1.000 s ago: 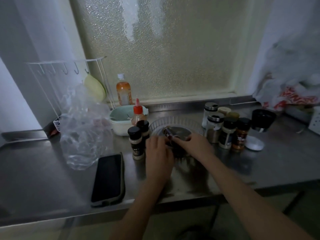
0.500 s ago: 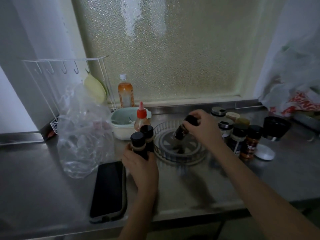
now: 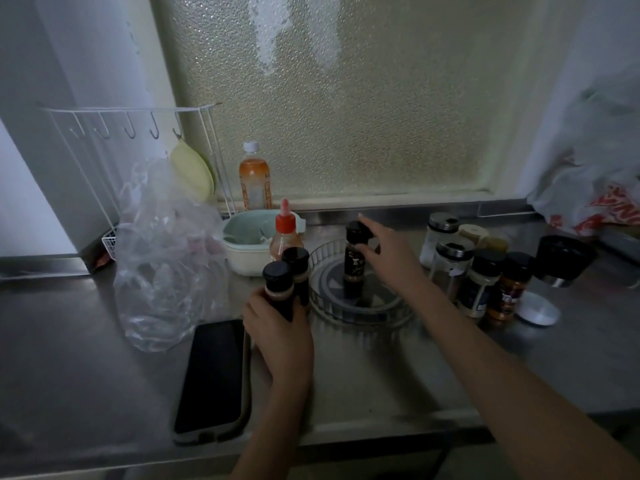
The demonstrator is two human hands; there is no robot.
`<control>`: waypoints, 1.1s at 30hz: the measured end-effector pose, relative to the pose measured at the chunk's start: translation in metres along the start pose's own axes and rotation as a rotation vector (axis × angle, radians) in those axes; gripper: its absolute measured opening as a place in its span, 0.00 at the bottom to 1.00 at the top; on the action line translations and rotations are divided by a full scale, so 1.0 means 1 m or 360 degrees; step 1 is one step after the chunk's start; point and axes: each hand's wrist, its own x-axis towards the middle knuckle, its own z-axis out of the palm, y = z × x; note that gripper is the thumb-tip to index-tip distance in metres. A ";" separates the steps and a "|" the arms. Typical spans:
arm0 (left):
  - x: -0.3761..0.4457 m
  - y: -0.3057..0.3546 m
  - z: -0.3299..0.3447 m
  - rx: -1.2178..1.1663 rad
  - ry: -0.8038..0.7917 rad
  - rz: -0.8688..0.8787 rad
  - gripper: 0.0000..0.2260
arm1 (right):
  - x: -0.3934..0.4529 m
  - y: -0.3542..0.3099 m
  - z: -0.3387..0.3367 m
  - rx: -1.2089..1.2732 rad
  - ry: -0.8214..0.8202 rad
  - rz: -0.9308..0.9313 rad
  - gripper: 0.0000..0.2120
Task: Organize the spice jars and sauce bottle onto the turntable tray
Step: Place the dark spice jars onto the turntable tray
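1. Kitchen counter, dim light: my right hand (image 3: 384, 251) pinches a tall dark spice jar (image 3: 354, 263) near its black cap, standing it upright on the round turntable tray (image 3: 360, 318); the index finger sticks out straight.
2. My left hand (image 3: 280, 327) wraps the lower body of a second jar (image 3: 278, 289), on the counter just left of the tray; a third jar (image 3: 297, 268) and the red-capped sauce bottle (image 3: 286, 233) stand behind it.
3. More spice jars (image 3: 481, 282) wait in a cluster right of the tray.
4. I judge these jars rigid, smooth, top-heavy, possibly glass; mid-body grips look safest; the sauce bottle looks squeezable, best taken low.
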 end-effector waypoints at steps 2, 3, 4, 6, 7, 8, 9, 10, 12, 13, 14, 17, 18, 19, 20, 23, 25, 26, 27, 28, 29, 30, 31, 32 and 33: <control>-0.001 0.000 0.000 0.0007 -0.0008 0.0006 0.16 | -0.005 0.000 -0.003 -0.0098 0.0030 -0.0028 0.29; -0.001 0.000 0.000 0.0010 -0.0013 0.0004 0.17 | -0.009 -0.001 -0.006 -0.0161 0.0117 -0.0051 0.30; -0.001 -0.001 0.000 0.0011 -0.0018 0.0000 0.17 | -0.014 -0.001 -0.012 -0.0211 0.0289 -0.0074 0.29; -0.001 -0.002 0.001 0.0003 -0.0016 0.0000 0.17 | -0.030 0.005 -0.029 -0.0249 0.0772 -0.0092 0.24; -0.001 -0.002 0.001 -0.0012 -0.0013 0.0003 0.17 | -0.039 0.011 -0.037 -0.0271 0.0997 -0.0056 0.22; -0.001 -0.001 0.001 -0.0043 -0.0016 0.0010 0.17 | -0.049 0.018 -0.044 -0.0325 0.1166 0.0031 0.21; -0.002 -0.001 0.001 -0.0092 -0.0027 0.0023 0.16 | -0.058 0.026 -0.049 -0.0412 0.1255 0.0161 0.21; -0.004 0.001 0.001 -0.0145 -0.0046 0.0043 0.15 | -0.066 0.032 -0.051 -0.0508 0.1263 0.0299 0.21; -0.007 0.004 0.001 -0.0214 -0.0089 0.0076 0.14 | -0.077 0.043 -0.048 -0.0650 0.1122 0.0497 0.22; -0.009 0.005 0.001 -0.0225 -0.0113 0.0084 0.15 | -0.080 0.047 -0.047 -0.0693 0.1050 0.0553 0.23; -0.011 0.006 0.001 -0.0226 -0.0136 0.0090 0.15 | -0.081 0.049 -0.047 -0.0724 0.1006 0.0586 0.22; -0.011 0.004 -0.001 -0.0220 -0.0163 0.0084 0.16 | -0.081 0.055 -0.050 -0.0787 0.0966 0.0586 0.21; -0.010 0.003 -0.002 -0.0218 -0.0161 0.0079 0.15 | -0.081 0.057 -0.052 -0.0782 0.0948 0.0586 0.21; -0.010 0.002 -0.003 -0.0221 -0.0160 0.0072 0.15 | -0.080 0.057 -0.053 -0.0775 0.0925 0.0588 0.20; -0.010 0.001 -0.003 -0.0226 -0.0159 0.0064 0.14 | -0.081 0.057 -0.054 -0.0772 0.0905 0.0585 0.19; -0.010 0.000 -0.001 -0.0235 -0.0168 0.0054 0.14 | -0.082 0.054 -0.059 -0.0742 0.0894 0.0540 0.18; -0.010 -0.001 0.000 -0.0258 -0.0205 0.0072 0.14 | -0.084 0.050 -0.061 -0.0691 0.0865 0.0526 0.17; -0.010 -0.002 0.001 -0.0269 -0.0223 0.0085 0.14 | -0.085 0.048 -0.063 -0.0660 0.0833 0.0535 0.18; -0.010 -0.003 0.002 -0.0276 -0.0236 0.0099 0.14 | -0.085 0.046 -0.065 -0.0630 0.0791 0.0549 0.19; -0.010 -0.003 0.002 -0.0280 -0.0243 0.0108 0.14 | -0.086 0.044 -0.068 -0.0596 0.0753 0.0559 0.19; -0.010 -0.004 0.003 -0.0282 -0.0247 0.0111 0.14 | -0.088 0.042 -0.071 -0.0552 0.0739 0.0551 0.18; -0.010 -0.005 0.004 -0.0287 -0.0254 0.0109 0.15 | -0.090 0.038 -0.074 -0.0493 0.0770 0.0518 0.17; -0.009 -0.006 0.004 -0.0296 -0.0263 0.0106 0.15 | -0.090 0.033 -0.076 -0.0422 0.0851 0.0458 0.17; -0.009 -0.006 0.005 -0.0308 -0.0276 0.0099 0.15 | -0.091 0.026 -0.078 -0.0340 0.0959 0.0377 0.16; -0.008 -0.007 0.006 -0.0322 -0.0288 0.0092 0.15 | -0.090 0.016 -0.079 -0.0252 0.1054 0.0282 0.16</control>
